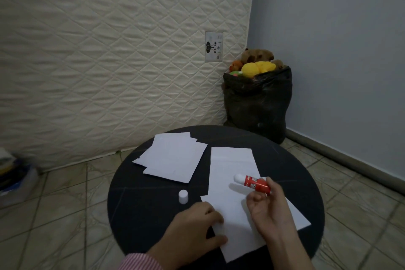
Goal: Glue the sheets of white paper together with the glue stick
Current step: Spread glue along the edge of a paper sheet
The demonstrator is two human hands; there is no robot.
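Left hand (pixel 197 223) presses paper (pixel 232 182), hiding its corner; right hand (pixel 268 208) pinches glue stick (pixel 252 183).

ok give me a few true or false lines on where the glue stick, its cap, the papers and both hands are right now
1. The right hand holds the red glue stick with its cap off. True.
2. The small white plastic cap is on the white paper sheet under the hands. False: it stands on the bare round black table, left of that sheet.
3. The left hand rests on that sheet's near left edge. True.
4. The loose pile of white paper sheets lies at the table's right side. False: it lies at the far left.
5. The glue stick's tip presses on the black table. False: it is over the white sheet.
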